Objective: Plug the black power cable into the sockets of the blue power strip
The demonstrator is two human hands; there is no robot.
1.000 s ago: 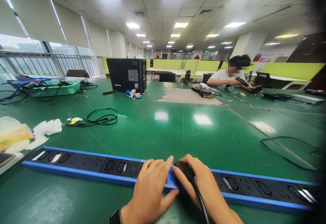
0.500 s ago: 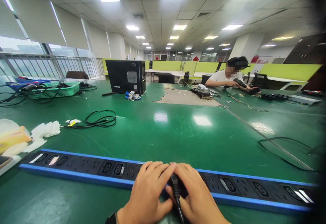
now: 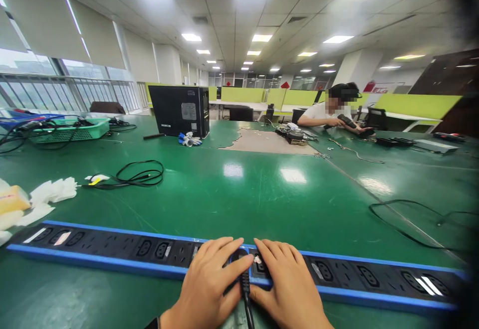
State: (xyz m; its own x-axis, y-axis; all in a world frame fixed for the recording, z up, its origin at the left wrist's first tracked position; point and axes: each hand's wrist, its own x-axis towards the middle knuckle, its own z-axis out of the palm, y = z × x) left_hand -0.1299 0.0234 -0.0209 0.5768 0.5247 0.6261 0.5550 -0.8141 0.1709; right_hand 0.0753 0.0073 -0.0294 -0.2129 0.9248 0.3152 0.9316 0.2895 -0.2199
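Note:
A long power strip [image 3: 112, 249] with blue edges and black sockets lies across the near side of the green table. A black power cord plug [image 3: 244, 274] sits at its middle, and the cord runs down toward me. My left hand [image 3: 215, 281] is over the strip, closed about the plug, with its index finger across the plug's top and its thumb beside it. Just right of the plug, my right hand [image 3: 286, 279] spans the strip, fingers toward the far edge and thumb at the near edge. A socket shows between the hands.
Left are a coiled black cable [image 3: 140, 174], white tissues [image 3: 52, 194] and a green basket [image 3: 80, 130] of cables. A black computer case [image 3: 179, 111] and gloves [image 3: 190, 139] stand farther back. Another person [image 3: 325, 112] handles a dark object at the far right. A cable [image 3: 404, 232] lies right.
My right hand has moved right, off the plug, and onto the strip. The left index finger now lies across the plug. The view has shifted slightly.

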